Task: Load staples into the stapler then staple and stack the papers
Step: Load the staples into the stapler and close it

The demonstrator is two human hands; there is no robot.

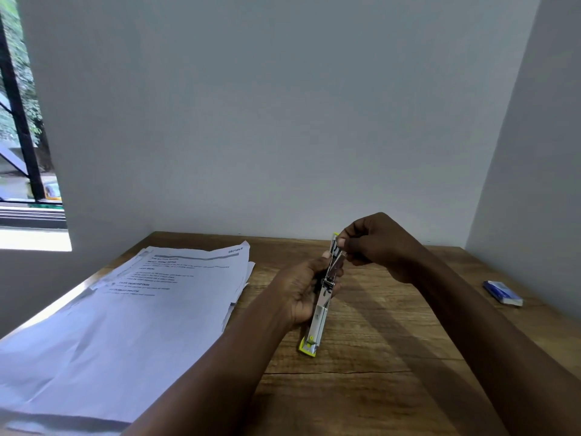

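Two bare forearms reach in from the near edge over a wooden table (377, 357). Nearest on the person's left lies a loose pile of printed papers (132, 309), flat on the table, its top sheet face up with lines of text toward the far end; several sheet edges stick out unevenly on the right side of the pile.

Just beyond the pile's right edge, the left hand (301, 291) grips the stapler (322, 297) around its middle, fingers curled round the body from the left. The stapler is opened out long and narrow. Its long axis runs almost straight away from the person, tilted slightly to the right at the far end. The near end, with a yellow-green tip, points back toward the person and sits low, at or just above the table surface; whether it touches cannot be told. The far end, also yellow-green, points toward the back wall (283, 121) and is raised.

At that far end the right hand (374, 243) is clenched, thumb and fingertips pinching at the top of the stapler's metal channel. Whether a strip of staples is between the fingers cannot be told.

Farther right, well apart from both hands, a small blue and white box (502, 292) lies on the table near the side wall. A window (22, 121) shows at far left.
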